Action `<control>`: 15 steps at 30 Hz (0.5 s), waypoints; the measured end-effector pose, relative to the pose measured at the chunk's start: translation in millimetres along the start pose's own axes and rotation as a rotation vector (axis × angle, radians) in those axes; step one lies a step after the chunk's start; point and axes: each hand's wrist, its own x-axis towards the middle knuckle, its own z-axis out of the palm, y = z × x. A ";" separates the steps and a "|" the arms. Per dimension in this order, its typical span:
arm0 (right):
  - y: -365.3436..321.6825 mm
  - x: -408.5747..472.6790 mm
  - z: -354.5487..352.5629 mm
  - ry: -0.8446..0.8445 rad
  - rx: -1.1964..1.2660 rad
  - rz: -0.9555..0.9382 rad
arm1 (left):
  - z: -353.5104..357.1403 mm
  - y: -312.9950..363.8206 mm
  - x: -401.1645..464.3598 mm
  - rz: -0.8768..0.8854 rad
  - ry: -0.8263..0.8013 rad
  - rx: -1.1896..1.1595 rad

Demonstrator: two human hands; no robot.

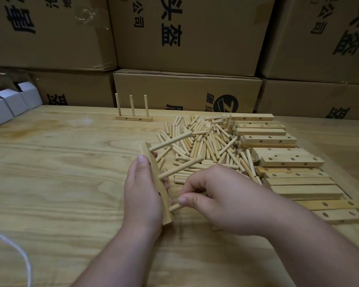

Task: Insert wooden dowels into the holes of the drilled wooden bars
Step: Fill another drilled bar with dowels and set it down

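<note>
My left hand [142,193] grips a drilled wooden bar [157,179] turned on its side above the table. Two dowels [170,144] stick out of the bar toward the right. My right hand [211,195] pinches a third dowel [175,207], whose tip sits at the bar's near end. A pile of loose dowels [205,146] lies just beyond my hands. Several drilled bars [288,160] lie in a row at the right. A finished bar with three upright dowels [133,118] stands at the back.
Stacked cardboard boxes [187,34] wall off the far side of the wooden table [60,172]. White small boxes [8,104] sit at the far left. A white cord [15,249] curls at the near left edge.
</note>
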 end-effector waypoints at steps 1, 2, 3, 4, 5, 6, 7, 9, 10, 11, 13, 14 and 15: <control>0.4 0.3 0.5 0.000 0.015 0.005 | -0.1 -0.6 0.0 0.005 -0.002 -0.003; 1.1 1.3 1.1 -0.003 0.027 0.011 | 0.0 -0.4 -0.4 0.009 -0.006 -0.010; 1.2 1.7 1.6 -0.006 0.037 0.018 | 0.0 0.0 -0.4 0.016 -0.015 -0.021; 1.2 2.1 2.5 -0.009 0.047 0.022 | 0.0 0.6 -0.7 0.029 -0.027 -0.034; 0.4 2.5 3.1 -0.013 0.060 0.031 | -0.1 1.2 -0.8 0.046 -0.039 -0.051; 0.4 3.1 3.8 -0.016 0.077 0.044 | -0.3 2.0 -0.7 0.063 -0.049 -0.067; 0.9 3.7 4.4 -0.018 0.098 0.061 | -0.5 2.4 -0.6 0.079 -0.053 -0.080; 2.4 4.4 5.6 -0.022 0.159 0.089 | -1.0 1.2 0.8 0.111 -0.046 -0.086; 2.8 4.8 6.3 -0.021 0.192 0.102 | -1.6 0.3 1.8 0.124 -0.040 -0.081; 3.0 4.6 6.7 -0.016 0.217 0.113 | -1.8 -0.4 2.7 0.136 -0.037 -0.075; 2.6 4.7 4.5 0.007 0.261 0.128 | -2.7 -0.9 3.7 0.151 -0.032 -0.056; 3.4 5.0 1.9 0.024 0.292 0.137 | -2.9 -0.6 3.6 0.144 -0.039 -0.050; 4.5 5.2 -2.0 0.046 0.318 0.146 | -3.1 -0.7 4.0 0.127 -0.056 -0.057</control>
